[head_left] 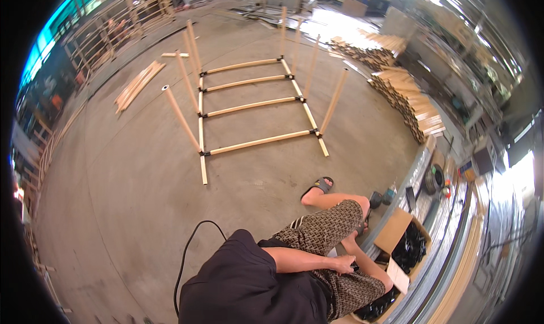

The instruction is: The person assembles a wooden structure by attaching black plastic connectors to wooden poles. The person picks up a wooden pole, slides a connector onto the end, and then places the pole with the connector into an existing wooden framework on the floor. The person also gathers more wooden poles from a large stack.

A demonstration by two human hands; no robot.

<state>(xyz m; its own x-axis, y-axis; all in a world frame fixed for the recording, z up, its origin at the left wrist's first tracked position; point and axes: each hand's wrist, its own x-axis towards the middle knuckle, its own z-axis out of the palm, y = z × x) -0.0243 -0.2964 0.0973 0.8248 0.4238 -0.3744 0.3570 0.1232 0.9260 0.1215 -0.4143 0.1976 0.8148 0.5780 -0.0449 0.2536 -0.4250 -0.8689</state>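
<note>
My left hand (pixel 343 264) is in front of my lap, its fingers closed round a small black thing (pixel 355 267) that is mostly hidden, so its kind is unclear. My right hand does not show. Just beyond the left hand stands an open cardboard box (pixel 394 231) with glossy black pieces (pixel 411 248) inside; a pale flap (pixel 398 276) lies across it. Out on the floor rests a frame of tan pipes (pixel 258 106) with black joints (pixel 315 132) at its crossings. Several upright pipes (pixel 334 102) rise from its two long sides.
Long wrapped profiles (pixel 447 267) run beside the box on the right. Stacked tan pipes (pixel 405 100) lie farther back. A few loose pipes (pixel 139 86) lie left of the frame. A black cable (pixel 185 250) curves behind me. A bottle (pixel 389 195) stands near my feet.
</note>
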